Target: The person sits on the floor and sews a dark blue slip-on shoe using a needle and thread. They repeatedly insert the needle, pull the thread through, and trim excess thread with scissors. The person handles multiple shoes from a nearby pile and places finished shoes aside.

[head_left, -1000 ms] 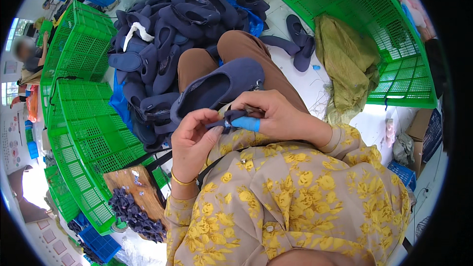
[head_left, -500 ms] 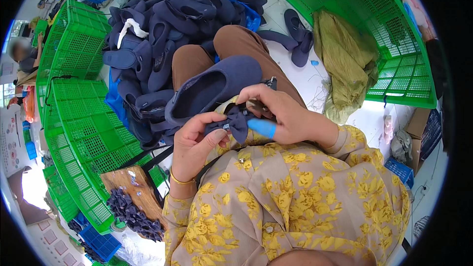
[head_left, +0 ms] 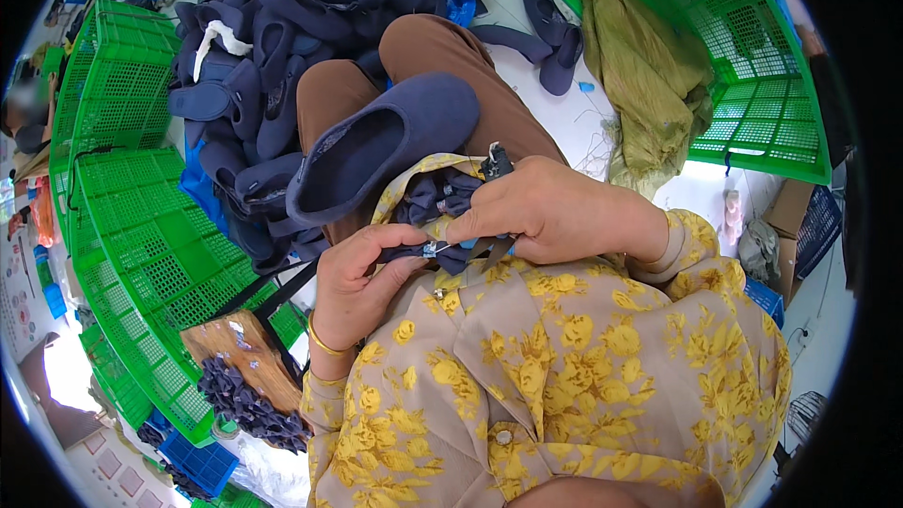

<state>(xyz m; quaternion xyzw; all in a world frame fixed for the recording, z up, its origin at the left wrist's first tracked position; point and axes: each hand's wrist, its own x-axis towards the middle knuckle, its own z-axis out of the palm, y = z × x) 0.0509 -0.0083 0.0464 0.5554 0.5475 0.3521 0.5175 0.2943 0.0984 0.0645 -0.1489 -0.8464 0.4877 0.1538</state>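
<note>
a small navy fabric bow [head_left: 453,261] is pinched between thumb and fingers of the nearly closed left hand [head_left: 356,284], close over the lap at the shirt front [head_left: 527,367]. black-handled snips [head_left: 496,164] are gripped in the curled right hand [head_left: 557,212], blades held just beside the bow. beyond the hands, a navy slipper [head_left: 428,120] is laid across brown trousers [head_left: 513,103], with more slippers [head_left: 268,66] heaped past the knees.

The brown-trousered lap [head_left: 506,105] carries a navy shoe [head_left: 435,111], the white floor [head_left: 529,94] other navy shoes [head_left: 562,66].
</note>
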